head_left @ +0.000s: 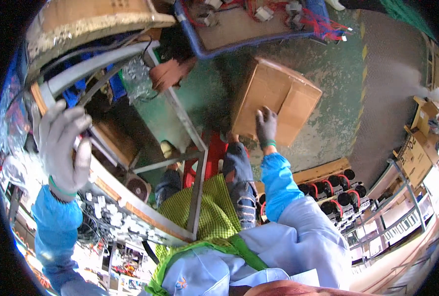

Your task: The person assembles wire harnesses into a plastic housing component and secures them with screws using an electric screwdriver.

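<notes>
My left hand, in a pale grey glove, is raised over the edge of the workbench at the left. Its fingers are bent, with a gap between them and the thumb, and I see nothing held there. My right hand, in a darker grey glove, reaches forward to a closed brown cardboard box. The fingertips lie against the top of the box, slightly apart, without wrapping round it. The box stands at an angle on the floor, just beyond my right knee.
A blue-rimmed bin with red wires and white connectors stands ahead. The bench's grey metal frame crosses beside my legs. A red stool is beneath me. Black round parts with red tubes sit at the right, with cartons beyond.
</notes>
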Available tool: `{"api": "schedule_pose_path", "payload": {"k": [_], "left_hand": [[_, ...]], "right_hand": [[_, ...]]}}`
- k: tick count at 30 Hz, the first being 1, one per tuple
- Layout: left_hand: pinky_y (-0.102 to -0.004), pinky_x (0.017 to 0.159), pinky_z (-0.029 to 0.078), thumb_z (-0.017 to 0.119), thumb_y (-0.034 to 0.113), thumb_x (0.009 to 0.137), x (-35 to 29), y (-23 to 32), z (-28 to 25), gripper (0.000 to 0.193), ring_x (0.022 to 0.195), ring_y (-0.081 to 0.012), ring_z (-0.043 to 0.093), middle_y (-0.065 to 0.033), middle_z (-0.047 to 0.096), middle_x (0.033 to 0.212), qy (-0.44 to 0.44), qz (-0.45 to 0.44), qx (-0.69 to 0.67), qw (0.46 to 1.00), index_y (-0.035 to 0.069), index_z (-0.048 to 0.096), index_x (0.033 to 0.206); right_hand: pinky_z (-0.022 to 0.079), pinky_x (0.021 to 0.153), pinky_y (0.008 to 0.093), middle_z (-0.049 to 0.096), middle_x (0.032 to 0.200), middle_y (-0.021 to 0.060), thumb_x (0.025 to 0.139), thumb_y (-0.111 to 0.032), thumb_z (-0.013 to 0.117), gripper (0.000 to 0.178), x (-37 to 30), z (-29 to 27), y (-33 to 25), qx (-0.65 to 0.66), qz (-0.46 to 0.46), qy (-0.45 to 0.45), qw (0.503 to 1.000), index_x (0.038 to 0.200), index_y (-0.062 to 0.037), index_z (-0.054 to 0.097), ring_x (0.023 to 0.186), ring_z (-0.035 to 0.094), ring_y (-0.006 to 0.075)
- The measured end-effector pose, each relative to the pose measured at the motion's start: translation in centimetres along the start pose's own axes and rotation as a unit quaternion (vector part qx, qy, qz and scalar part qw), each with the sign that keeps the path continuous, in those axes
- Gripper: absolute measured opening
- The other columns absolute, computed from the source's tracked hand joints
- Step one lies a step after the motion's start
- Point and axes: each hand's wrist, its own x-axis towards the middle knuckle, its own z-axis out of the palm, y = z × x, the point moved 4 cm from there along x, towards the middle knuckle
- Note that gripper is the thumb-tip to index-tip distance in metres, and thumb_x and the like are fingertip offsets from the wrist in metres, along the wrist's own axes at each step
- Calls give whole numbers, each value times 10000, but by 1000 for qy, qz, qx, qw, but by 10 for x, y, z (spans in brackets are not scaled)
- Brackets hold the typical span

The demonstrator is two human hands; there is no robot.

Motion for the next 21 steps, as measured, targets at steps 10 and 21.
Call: {"api": "schedule_pose_path", "payload": {"k": [10, 21], "left_hand": [[-484, 1047, 276, 523, 220, 808, 4, 7, -3, 253, 1131, -312, 509, -71, 641, 1064, 21, 1, 2, 1000, 76, 664, 961], [-466, 1043, 293, 538, 191, 816, 11, 6, 1, 231, 1126, -311, 519, -80, 642, 1071, 40, 15, 3, 999, 74, 671, 965]], "right_hand": [[398, 973, 442, 494, 1266, 234, 840, -391, 628, 585, -7, -85, 153, -10, 354, 255, 900, 1248, 1, 478, 1156, 484, 331], [231, 1108, 458, 579, 1217, 51, 862, -299, 517, 309, 35, -60, 5, -482, -224, -251, 809, 1106, -138, 618, 1217, 425, 318]]}}
